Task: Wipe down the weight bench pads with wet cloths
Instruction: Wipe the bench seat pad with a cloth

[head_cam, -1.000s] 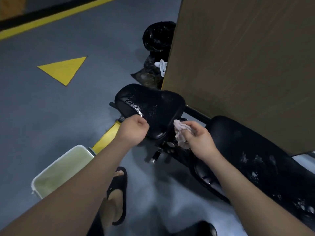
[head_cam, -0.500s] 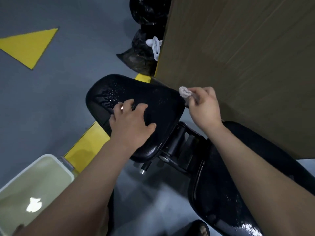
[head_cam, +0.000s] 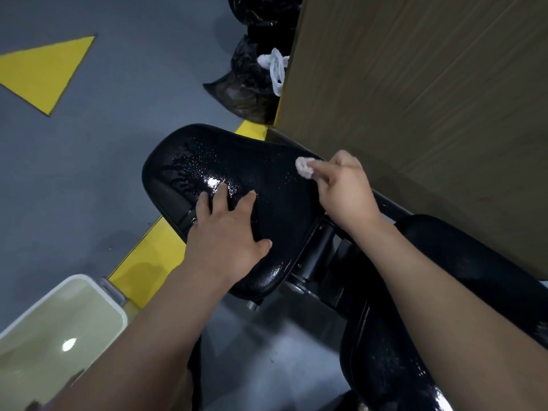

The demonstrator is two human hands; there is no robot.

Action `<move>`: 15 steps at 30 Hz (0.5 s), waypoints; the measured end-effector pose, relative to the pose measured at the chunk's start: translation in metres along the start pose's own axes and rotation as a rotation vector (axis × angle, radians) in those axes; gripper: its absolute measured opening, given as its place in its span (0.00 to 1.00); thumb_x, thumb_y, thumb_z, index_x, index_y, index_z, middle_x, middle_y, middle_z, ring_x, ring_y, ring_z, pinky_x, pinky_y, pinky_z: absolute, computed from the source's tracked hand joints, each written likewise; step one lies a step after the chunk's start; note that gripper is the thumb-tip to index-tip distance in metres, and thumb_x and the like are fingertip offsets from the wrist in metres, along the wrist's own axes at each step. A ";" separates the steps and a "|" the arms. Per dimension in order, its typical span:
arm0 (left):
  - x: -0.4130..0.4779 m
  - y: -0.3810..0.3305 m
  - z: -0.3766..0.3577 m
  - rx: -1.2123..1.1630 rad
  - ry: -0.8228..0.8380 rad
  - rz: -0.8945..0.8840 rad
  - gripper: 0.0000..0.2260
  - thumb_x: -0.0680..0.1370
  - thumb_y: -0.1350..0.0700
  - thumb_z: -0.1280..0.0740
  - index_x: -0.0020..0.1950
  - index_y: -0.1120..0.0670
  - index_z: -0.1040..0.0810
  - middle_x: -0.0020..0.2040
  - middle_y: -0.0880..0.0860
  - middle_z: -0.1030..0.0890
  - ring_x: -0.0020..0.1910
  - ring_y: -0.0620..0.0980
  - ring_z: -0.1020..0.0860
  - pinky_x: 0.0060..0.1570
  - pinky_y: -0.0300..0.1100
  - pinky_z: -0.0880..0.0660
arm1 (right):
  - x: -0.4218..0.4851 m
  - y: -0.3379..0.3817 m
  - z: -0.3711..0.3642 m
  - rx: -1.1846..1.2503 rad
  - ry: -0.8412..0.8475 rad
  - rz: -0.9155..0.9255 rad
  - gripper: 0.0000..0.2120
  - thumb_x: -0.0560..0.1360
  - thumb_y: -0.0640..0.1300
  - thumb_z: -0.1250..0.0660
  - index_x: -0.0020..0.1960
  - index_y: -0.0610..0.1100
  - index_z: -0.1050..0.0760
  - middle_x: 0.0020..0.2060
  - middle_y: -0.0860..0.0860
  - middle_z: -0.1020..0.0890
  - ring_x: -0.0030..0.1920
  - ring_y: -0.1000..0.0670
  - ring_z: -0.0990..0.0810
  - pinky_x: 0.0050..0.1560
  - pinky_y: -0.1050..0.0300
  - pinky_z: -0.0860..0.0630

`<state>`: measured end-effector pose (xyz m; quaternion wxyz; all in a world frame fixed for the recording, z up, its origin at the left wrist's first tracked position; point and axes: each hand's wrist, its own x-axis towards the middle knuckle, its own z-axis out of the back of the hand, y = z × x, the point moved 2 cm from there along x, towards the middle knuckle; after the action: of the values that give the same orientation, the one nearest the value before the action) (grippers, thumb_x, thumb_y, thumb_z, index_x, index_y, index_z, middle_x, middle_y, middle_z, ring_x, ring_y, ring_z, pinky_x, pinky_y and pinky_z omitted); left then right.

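Note:
The black seat pad (head_cam: 255, 173) of the weight bench lies in the middle, wet with droplets and glare. My left hand (head_cam: 228, 232) rests flat on its near side, fingers spread. At the pad's right edge my right hand (head_cam: 344, 188) grips a small bunched pale cloth (head_cam: 304, 169), which touches the pad. The long black back pad (head_cam: 444, 292) runs to the lower right, partly hidden by my right forearm, with wet specks on it.
A brown wooden panel (head_cam: 415, 84) stands close behind the bench on the right. Black rubbish bags (head_cam: 249, 87) with a white tie lie beside it. A white basin of water (head_cam: 59, 330) sits at lower left on the grey floor with yellow markings (head_cam: 44, 69).
The view moved closer over the seat pad. My left hand went from a fist at the pad's edge to lying flat on it. My right hand brought the cloth up to the pad's right edge.

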<state>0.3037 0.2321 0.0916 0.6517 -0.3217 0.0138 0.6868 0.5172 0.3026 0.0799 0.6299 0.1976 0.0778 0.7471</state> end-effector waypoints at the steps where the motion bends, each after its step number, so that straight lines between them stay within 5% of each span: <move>1: 0.000 0.001 0.001 0.003 -0.007 -0.012 0.42 0.76 0.37 0.30 0.82 0.39 0.50 0.83 0.52 0.56 0.81 0.61 0.59 0.77 0.60 0.41 | 0.015 0.000 -0.004 -0.015 -0.005 -0.032 0.12 0.79 0.34 0.35 0.54 0.44 0.14 0.41 0.46 0.30 0.44 0.41 0.27 0.42 0.53 0.27; 5: -0.001 0.002 0.002 0.023 -0.028 -0.048 0.41 0.75 0.36 0.30 0.82 0.40 0.49 0.83 0.53 0.55 0.81 0.61 0.57 0.77 0.59 0.41 | 0.039 0.002 -0.007 -0.027 0.088 -0.107 0.15 0.81 0.36 0.37 0.62 0.44 0.17 0.50 0.42 0.23 0.51 0.37 0.23 0.55 0.52 0.25; 11: -0.001 0.005 0.004 0.054 -0.029 -0.046 0.41 0.75 0.35 0.29 0.81 0.38 0.48 0.83 0.51 0.54 0.81 0.60 0.56 0.74 0.61 0.39 | 0.002 0.013 0.012 0.003 0.177 0.031 0.13 0.81 0.39 0.34 0.64 0.42 0.18 0.48 0.44 0.23 0.50 0.41 0.22 0.54 0.50 0.24; 15: -0.001 0.004 0.004 0.040 -0.036 -0.045 0.41 0.74 0.36 0.28 0.81 0.38 0.47 0.83 0.50 0.54 0.81 0.61 0.55 0.74 0.62 0.39 | 0.035 0.006 -0.001 0.018 0.180 -0.084 0.15 0.82 0.41 0.35 0.68 0.46 0.20 0.54 0.44 0.26 0.56 0.42 0.24 0.62 0.50 0.25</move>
<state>0.2987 0.2321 0.0939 0.6735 -0.2965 0.0087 0.6770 0.5070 0.3352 0.0885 0.6494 0.1317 0.1493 0.7339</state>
